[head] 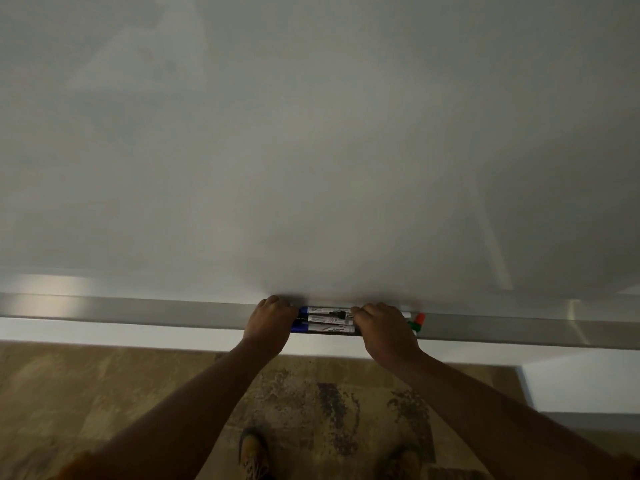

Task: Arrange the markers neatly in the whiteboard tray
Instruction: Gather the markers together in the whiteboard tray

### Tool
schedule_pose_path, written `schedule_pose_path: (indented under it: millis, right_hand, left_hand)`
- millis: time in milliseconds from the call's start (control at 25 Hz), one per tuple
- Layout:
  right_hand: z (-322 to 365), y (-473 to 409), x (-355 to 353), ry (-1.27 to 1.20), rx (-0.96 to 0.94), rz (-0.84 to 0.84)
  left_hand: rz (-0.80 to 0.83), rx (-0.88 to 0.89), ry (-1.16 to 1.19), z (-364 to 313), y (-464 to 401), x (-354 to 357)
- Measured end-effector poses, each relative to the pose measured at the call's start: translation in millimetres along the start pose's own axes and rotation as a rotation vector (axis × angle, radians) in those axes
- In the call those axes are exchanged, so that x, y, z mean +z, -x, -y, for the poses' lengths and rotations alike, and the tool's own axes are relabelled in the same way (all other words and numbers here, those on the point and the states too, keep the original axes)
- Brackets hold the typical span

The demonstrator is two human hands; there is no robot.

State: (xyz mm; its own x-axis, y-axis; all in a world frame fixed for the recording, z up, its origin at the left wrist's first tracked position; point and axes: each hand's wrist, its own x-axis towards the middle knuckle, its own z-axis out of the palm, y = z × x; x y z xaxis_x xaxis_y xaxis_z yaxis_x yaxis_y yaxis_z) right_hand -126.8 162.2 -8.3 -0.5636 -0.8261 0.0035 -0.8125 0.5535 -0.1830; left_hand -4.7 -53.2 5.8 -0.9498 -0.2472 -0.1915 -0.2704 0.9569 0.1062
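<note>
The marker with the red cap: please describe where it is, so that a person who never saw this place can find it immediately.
Follow the long metal tray along the bottom edge of the whiteboard to where the two hands press on a bundle of markers. Just past the right hand, two caps stick out. The red-capped marker is the upper one, above the green cap; the markers between the hands are blue.

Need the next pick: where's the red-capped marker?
In the tray, just right of the right hand, the red-capped marker sits above the green cap.
</note>
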Motion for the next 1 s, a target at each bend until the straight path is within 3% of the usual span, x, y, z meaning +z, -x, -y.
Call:
schedule_pose_path:
  millis: [640,760,1000]
  right_hand:
    - [10,-4,-12,0.037,0.063,0.115]
    - [13,-4,-16,-0.008,0.064,0.100]
    - [13,2,-38,-0.108,0.032,0.028]
  left_hand:
    - [-0.042,-0.011,0.022,-15,11,-35]
    - [-0.048,-0.103,0.189,-24,13,-43]
    - [-0.096,-0.276,0.842,-43,13,-62]
